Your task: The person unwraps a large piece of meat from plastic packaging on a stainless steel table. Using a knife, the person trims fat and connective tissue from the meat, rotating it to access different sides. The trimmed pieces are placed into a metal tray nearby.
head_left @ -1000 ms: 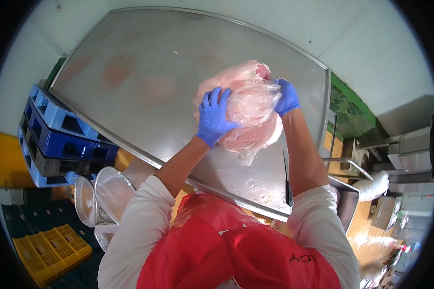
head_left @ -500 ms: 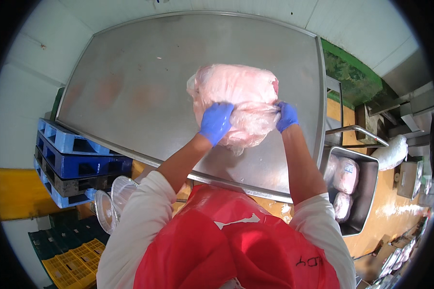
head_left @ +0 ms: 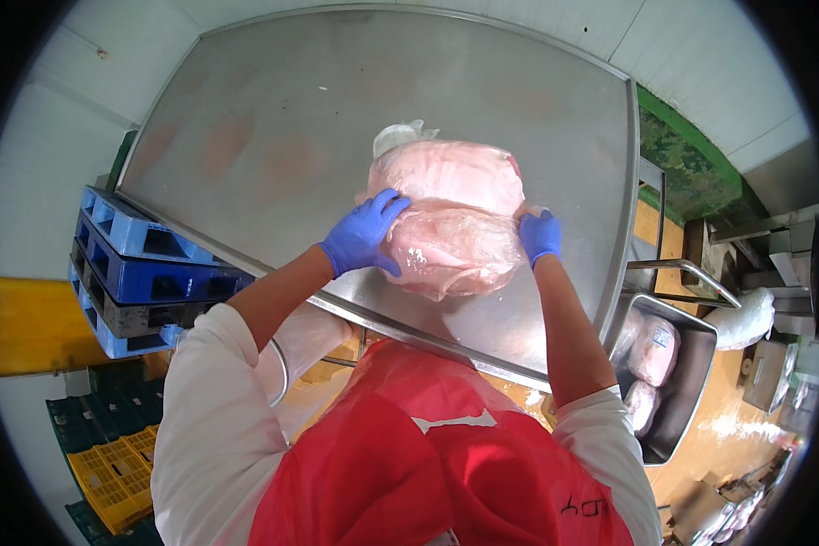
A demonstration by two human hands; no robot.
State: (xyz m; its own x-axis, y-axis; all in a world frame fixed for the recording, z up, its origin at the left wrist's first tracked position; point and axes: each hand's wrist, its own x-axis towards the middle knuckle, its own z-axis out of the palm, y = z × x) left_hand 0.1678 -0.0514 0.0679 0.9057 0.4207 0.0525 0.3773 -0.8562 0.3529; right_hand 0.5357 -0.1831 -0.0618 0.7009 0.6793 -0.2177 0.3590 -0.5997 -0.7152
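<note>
A large pale pink block of meat (head_left: 448, 173) lies on the steel table (head_left: 273, 118) in front of me. Clear plastic wrap (head_left: 455, 250) covers its near part, smooth and shiny, and a loose bit of film sticks out at its far left corner. My left hand (head_left: 366, 237), in a blue glove, rests against the meat's left side with fingers and thumb spread. At the right edge, the curled fingers of my blue-gloved right hand (head_left: 540, 235) pinch the wrap. The fingertips of that hand are partly hidden.
A grey metal tub (head_left: 687, 391) with several wrapped meat pieces (head_left: 653, 351) stands right of the table, beside a bent metal handle (head_left: 687, 266). Stacked blue and black pallets (head_left: 155, 273) are at the left. Below them sit yellow and green crates (head_left: 109, 478).
My left hand has let go of the bunched wrap, spread its fingers and shifted to the meat's left side. The wrap now lies flatter over the near part. The right hand stays at the right edge.
</note>
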